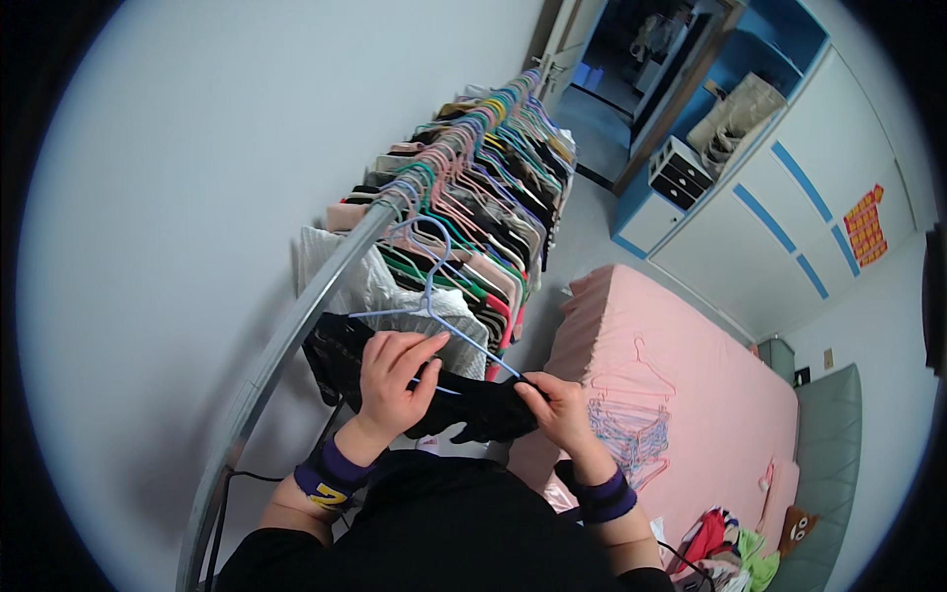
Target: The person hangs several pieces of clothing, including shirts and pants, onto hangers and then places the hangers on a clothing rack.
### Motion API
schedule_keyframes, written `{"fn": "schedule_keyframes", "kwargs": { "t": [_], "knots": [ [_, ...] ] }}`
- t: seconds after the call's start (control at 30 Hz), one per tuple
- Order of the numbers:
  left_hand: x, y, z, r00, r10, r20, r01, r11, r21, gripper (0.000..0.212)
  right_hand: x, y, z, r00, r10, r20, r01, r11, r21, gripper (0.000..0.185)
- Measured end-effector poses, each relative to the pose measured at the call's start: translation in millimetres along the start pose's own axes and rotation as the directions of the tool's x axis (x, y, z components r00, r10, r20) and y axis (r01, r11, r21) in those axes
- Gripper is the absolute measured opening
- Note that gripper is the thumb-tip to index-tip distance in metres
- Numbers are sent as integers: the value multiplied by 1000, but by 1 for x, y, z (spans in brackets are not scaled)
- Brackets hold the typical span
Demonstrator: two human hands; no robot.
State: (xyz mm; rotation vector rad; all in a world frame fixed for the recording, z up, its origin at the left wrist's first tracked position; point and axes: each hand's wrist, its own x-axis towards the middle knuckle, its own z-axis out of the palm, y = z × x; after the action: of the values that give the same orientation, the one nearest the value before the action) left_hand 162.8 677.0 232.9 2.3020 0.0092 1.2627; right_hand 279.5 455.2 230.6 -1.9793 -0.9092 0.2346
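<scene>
A light-blue hanger (473,342) is before me, its hook beside the metal rail of the clothes rack. My right hand (558,411) pinches the hanger's right end together with the edge of a black garment (488,407). The garment droops below the hanger, and more dark cloth shows to the left. Over the middle of this cloth is my left hand (399,381), its thumb and forefinger apart. Whether its palm touches the cloth is hidden. Right behind the hanger hangs a white knitted top (344,270).
The rack's metal rail (296,325) runs away along the wall, packed with clothes on coloured hangers (481,126). At right stands a bed with a pink cover (695,340), bearing a pile of hangers (629,436) and crumpled clothes (721,547). A black cable (222,510) hangs by the rack's near post.
</scene>
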Motion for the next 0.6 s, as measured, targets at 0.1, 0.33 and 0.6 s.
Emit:
{"fn": "schedule_keyframes", "kwargs": {
  "t": [0.1,0.33,0.6],
  "knots": [
    [-1,-18,1,994,-49,102,50,999,2,40,25,5,33,1000,-10,2,10,999,48,19],
    [-4,-63,12,966,-195,169,200,980,-14,48,71,16,82,1000,23,10,-23,1000,8,22],
    [-18,-81,33,924,-319,213,333,943,-32,48,79,57,99,994,42,103,-43,999,7,29]
  ]
}}
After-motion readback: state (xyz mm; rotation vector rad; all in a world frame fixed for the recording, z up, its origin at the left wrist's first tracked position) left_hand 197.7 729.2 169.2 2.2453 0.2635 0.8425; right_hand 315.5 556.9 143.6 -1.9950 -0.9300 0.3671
